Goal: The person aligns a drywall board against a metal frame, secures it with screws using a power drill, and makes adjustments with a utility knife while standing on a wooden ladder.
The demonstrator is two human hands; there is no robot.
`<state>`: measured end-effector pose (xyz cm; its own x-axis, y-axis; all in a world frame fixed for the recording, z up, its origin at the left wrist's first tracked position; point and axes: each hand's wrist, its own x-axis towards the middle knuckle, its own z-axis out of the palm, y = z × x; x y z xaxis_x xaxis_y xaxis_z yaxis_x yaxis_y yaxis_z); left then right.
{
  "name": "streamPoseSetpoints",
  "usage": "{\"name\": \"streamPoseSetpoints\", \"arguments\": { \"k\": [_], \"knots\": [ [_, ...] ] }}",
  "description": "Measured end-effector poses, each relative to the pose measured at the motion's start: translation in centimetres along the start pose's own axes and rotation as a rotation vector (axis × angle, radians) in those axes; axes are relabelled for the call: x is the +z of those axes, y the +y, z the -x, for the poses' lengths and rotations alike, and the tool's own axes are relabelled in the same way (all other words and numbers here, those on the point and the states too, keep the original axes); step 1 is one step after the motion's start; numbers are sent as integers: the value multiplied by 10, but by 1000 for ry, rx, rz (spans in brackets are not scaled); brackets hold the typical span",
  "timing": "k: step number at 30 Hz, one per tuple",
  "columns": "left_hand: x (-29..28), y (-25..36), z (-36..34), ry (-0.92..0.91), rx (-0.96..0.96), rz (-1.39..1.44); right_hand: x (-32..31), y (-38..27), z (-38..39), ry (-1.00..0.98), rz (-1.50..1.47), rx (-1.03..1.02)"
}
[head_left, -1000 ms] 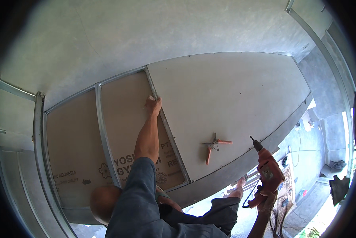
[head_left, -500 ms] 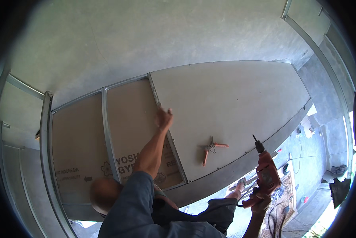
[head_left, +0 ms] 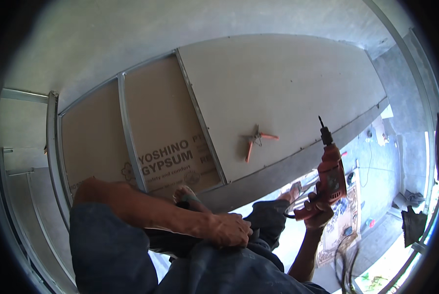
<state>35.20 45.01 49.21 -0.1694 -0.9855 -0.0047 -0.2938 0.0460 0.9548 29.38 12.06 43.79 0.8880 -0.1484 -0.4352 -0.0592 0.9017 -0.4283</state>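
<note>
My right hand (head_left: 320,215) is wrapped round the grip of a red corded power drill (head_left: 331,176). The drill is held upright, its dark chuck and thin bit pointing up beside the edge of the pale board. At my waist, against my dark clothing, my left hand (head_left: 231,230) has its fingers curled in; whatever they may hold is hidden. Lying on the pale board (head_left: 278,88) is a pliers-like tool (head_left: 257,139) with orange handles spread apart. To its left, metal studs (head_left: 126,125) frame brown-faced boards (head_left: 163,108).
My feet in sandals (head_left: 187,196) rest at the ledge by the boards. Down on the right is a lower floor with a patterned rug (head_left: 337,223) and scattered items. A looped cable (head_left: 346,259) hangs below the drill. Metal framing (head_left: 53,147) stands at left.
My left hand has come back from the metal stud to my waist. My right hand keeps the drill, now higher in view. The view has tilted downward, so the boards appear higher.
</note>
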Motion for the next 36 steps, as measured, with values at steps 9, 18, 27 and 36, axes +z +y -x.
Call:
{"name": "streamPoseSetpoints", "arguments": {
  "k": [9,18,27,36],
  "knots": [
    [3,71,7,28,-369,-337,6,10,-4,-4,2,71],
    [19,86,3,83,-480,-699,18,16,-18,-105,79,82],
    [43,77,-6,144,-649,-818,28,15,-25,-115,130,123],
    [44,64,-2,262,-470,-755,34,29,-37,-86,143,136]
  ]
}}
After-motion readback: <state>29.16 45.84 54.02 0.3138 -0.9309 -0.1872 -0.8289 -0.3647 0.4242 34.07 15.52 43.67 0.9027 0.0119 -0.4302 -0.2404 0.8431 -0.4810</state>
